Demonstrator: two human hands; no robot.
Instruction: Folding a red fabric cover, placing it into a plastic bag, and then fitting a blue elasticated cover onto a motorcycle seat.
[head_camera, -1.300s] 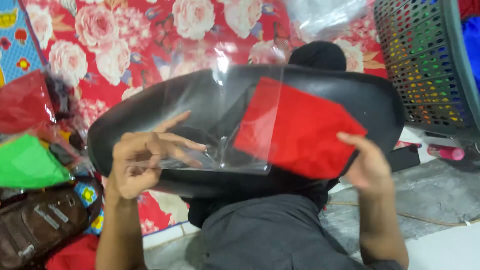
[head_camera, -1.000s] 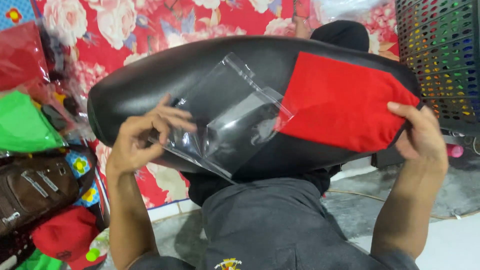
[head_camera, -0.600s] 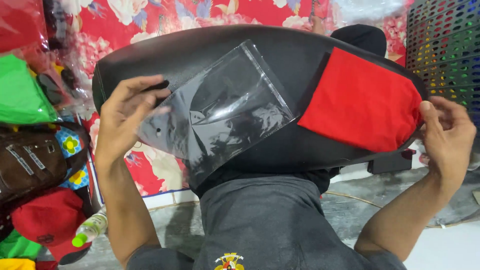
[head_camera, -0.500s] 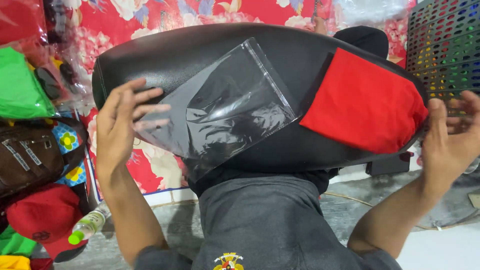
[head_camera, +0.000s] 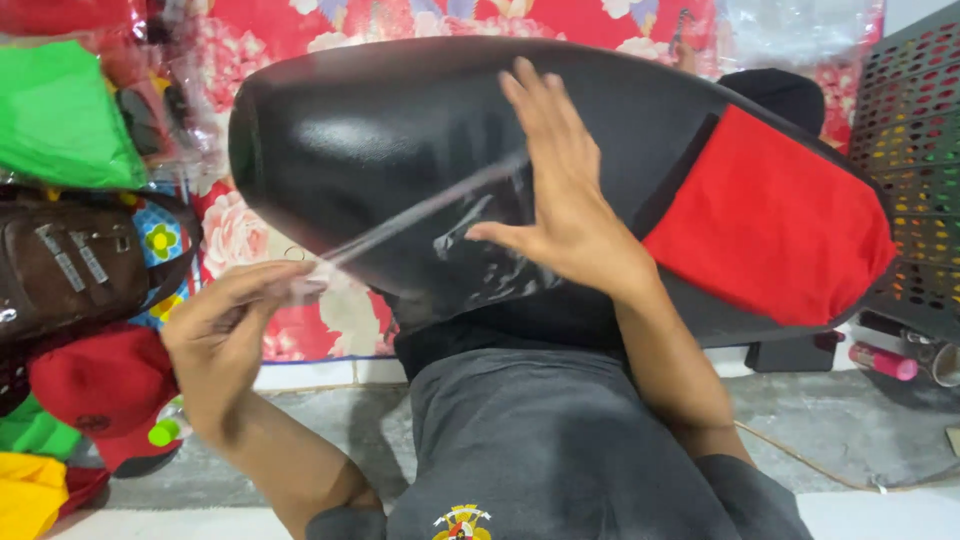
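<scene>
while hands stretch clear bag, perhaps empty

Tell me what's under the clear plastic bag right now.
The clear plastic bag lies over the black seat, whose glossy surface shows through. The right hand presses on it, covering part; the left hand pinches its corner.

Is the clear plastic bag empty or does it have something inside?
Empty, as far as visible: the clear plastic bag lies flat and see-through on the black seat, pinched by the left hand, pressed by the right hand.
</scene>
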